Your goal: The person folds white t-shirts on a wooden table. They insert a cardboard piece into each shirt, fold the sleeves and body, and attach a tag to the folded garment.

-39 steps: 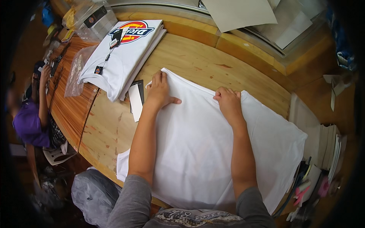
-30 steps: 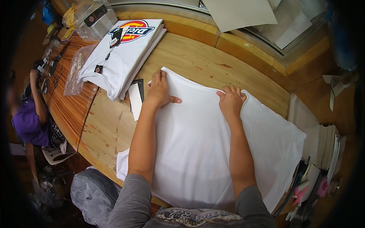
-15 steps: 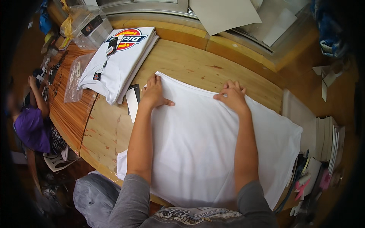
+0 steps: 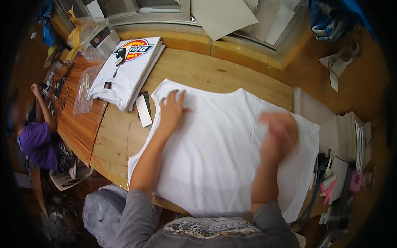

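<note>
A white sleeveless shirt [image 4: 211, 149] lies spread across the wooden table [image 4: 194, 64], its upper edge toward the far side and a curved armhole along its left. Near its upper left corner my left hand [image 4: 173, 110] rests on the cloth, fingers spread and holding nothing. Over the right part of the shirt is my right hand [image 4: 282, 134], raised and smeared by motion, so its fingers cannot be made out. Beside the armhole lie a white card tag [image 4: 144, 112] and a darker one partly under it.
Folded white shirts [image 4: 105, 72] with a printed logo and hang tags are stacked at the far left, beside clear plastic bags [image 4: 84, 89]. At right stand books or boards [image 4: 351, 132] and a pink-handled tool [image 4: 328, 188]. A person in purple [image 4: 39, 144] sits at left.
My left hand has let go of the shirt's upper edge and lies flat. My right hand has left that edge, moving right and nearer. The left armhole is now laid out.
</note>
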Tool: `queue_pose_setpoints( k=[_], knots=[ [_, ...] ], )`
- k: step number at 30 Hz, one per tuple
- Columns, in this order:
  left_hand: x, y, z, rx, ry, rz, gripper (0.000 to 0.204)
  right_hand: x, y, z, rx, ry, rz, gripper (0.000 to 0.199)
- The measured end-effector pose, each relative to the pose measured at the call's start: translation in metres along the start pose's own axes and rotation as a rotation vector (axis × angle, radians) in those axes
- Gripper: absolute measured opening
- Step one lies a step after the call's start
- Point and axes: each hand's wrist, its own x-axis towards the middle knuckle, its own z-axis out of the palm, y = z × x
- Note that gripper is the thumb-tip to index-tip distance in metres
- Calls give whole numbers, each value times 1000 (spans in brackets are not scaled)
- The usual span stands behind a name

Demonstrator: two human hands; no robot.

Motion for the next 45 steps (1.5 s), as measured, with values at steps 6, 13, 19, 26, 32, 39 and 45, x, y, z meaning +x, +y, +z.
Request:
queue_pose_setpoints(
  k=[6,13,19,26,32,39,45],
  knots=[
    [-127,75,-37,-105,-255,313,56,-32,-138,-27,1561,-184,-188,11],
    [-223,-3,-71,12,150,-512,49,-48,-183,-26,1478,86,-174,13],
    [-254,-50,-99,-325,191,-772,43,-65,-197,-32,1473,-149,-278,18],
    [-248,-63,-88,-51,87,-478,32,-75,-223,-37,1376,122,-476,10],
    [-242,-45,-53,305,-43,-444,56,-125,-122,-91,42,-38,-317,31],
    [-243,-51,-45,434,-151,-343,51,-247,-9,-265,-1344,-466,682,53],
    [-236,-53,-37,452,-167,-362,50,-213,31,-275,-1132,-439,452,47]
  ],
)
